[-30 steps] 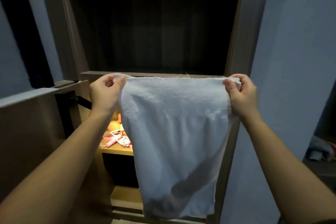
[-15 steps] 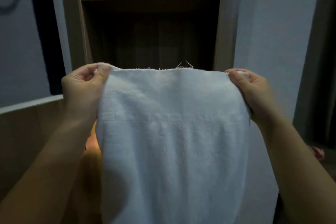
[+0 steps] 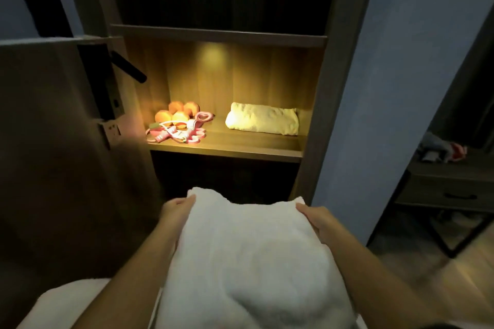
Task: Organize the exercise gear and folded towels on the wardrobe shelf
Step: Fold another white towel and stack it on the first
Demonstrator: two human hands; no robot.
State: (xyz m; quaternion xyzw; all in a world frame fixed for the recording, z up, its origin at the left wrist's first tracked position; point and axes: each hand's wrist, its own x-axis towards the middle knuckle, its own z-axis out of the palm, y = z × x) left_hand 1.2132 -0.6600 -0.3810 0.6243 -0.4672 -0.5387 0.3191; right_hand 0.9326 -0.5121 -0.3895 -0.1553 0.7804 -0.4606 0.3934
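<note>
Lowered from where we held it up hanging half a second ago, our white towel (image 3: 248, 262) now lies bunched in the lower centre of the frame, below the shelf. Our left hand (image 3: 177, 211) grips its far left corner and our right hand (image 3: 318, 219) grips its far right corner, fingers curled round the cloth on both sides.

Above the towel, in the middle of the frame, we see the lit shelf (image 3: 240, 145). A folded towel (image 3: 263, 120) lies on its right half. On its left half sit four orange balls (image 3: 176, 112) with a tangle of pink cords (image 3: 181, 133) just in front of them.

At the left stands the wardrobe door (image 3: 53, 128) with its black handle (image 3: 128, 69). At the right edge a side table (image 3: 449, 189) bears a heap of cloth (image 3: 441, 151). Another pale cloth (image 3: 66, 302) shows at the lower left.
</note>
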